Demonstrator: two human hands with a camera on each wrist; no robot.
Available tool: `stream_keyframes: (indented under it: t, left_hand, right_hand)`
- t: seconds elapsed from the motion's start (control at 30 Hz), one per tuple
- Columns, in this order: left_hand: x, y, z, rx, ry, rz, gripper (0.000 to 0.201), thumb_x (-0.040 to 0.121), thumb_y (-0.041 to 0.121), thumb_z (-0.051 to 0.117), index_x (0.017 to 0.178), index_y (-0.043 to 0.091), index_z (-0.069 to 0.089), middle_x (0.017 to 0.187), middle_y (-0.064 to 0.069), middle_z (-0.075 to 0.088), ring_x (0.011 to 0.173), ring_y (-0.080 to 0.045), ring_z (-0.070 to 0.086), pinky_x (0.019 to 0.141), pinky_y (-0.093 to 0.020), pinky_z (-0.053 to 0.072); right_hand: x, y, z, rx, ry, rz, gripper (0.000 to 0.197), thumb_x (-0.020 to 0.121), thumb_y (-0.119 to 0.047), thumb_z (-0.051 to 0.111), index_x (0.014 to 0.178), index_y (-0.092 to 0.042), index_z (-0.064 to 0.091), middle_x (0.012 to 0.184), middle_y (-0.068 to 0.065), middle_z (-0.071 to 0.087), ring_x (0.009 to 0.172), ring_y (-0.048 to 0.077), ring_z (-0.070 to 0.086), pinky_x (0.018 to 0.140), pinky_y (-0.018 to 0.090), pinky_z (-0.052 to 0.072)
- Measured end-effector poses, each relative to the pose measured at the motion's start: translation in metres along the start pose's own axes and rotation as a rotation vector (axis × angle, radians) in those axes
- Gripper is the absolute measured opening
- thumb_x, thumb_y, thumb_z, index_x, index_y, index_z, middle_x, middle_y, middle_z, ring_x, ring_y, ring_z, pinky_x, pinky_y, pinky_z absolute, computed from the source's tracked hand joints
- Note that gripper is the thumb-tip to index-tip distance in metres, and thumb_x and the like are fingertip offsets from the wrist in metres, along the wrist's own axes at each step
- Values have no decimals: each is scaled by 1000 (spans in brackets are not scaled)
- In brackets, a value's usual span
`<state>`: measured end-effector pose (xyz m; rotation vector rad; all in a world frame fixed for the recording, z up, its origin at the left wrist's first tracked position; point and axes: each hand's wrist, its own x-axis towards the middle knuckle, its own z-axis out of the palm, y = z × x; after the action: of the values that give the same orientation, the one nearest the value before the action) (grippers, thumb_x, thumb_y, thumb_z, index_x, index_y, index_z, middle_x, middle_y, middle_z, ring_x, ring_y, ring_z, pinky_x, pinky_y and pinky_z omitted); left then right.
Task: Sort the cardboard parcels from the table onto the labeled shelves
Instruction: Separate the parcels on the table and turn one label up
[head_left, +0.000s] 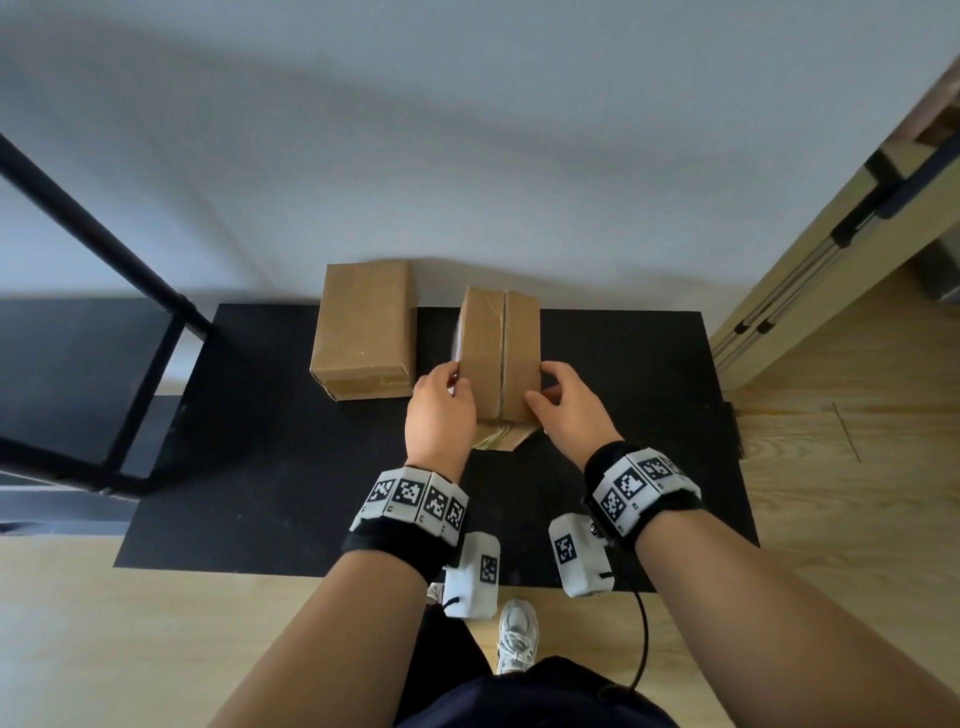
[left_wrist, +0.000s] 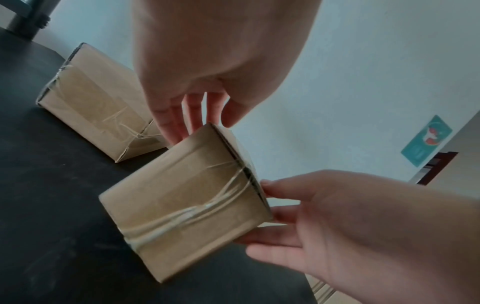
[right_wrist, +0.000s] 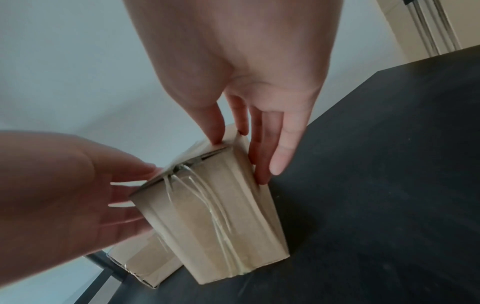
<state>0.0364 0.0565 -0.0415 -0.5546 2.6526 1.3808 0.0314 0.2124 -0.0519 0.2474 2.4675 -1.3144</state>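
At the centre of the head view, 1 taped parcel (head_left: 500, 353) is held on the black table (head_left: 260, 415) between 2 hands. The left hand (head_left: 439, 410) is clamped on its left side, fingers straight along the cardboard, thumb on top. The right hand (head_left: 566, 405) grips its right side likewise. A second parcel (head_left: 363, 330) lies just left, apart.

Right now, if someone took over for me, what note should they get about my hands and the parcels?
Left hand and right hand: each grips a side of the nearer parcel, which looks tipped up off the table.
The other parcel sits untouched to its left, by the wall.
Done: nothing shelved that these views show.
Left: carry both parcels to the labeled shelves.
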Motion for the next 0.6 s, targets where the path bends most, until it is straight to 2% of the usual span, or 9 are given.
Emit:
stream_keyframes:
  t: [0.1,0.23,0.33,0.47,0.6]
  left_hand:
    - [-10,0,0,23,88,57,39,107,17,38,138,13,60,135,-8,57,125,-24,54,96,-27,44]
    - [-13,-2,7,78,41,133,33,105,16,44,132,17,64,138,-8,54,131,-26,50,105,-42,49]
    - [-12,-4,14,93,-6,132,30,103,17,49,127,20,67,137,-6,54,131,-26,48,105,-45,49]
    - [-15,-9,16,199,-9,105,41,98,9,54,138,18,59,140,-6,52,133,-24,42,109,-35,42]
    - [-10,-14,11,139,-7,-2,47,99,19,57,145,18,50,146,-7,48,137,-25,43,111,-39,42]
  right_hand:
    - [3,3,7,20,-41,58,52,100,-28,52,149,-18,37,124,5,62,112,21,62,97,37,50]
    - [4,9,9,-10,-51,110,50,100,-26,53,147,-16,41,107,-3,59,101,15,61,90,31,50]
    - [1,12,3,-24,-19,105,49,99,-24,56,145,-15,43,115,2,63,110,19,61,88,28,45]
    - [-3,14,-6,-19,35,83,44,101,-24,52,143,-14,46,130,6,62,116,20,60,85,26,42]
    - [-5,17,-12,18,55,109,43,102,-34,49,140,-14,49,130,4,61,107,13,57,83,26,40]
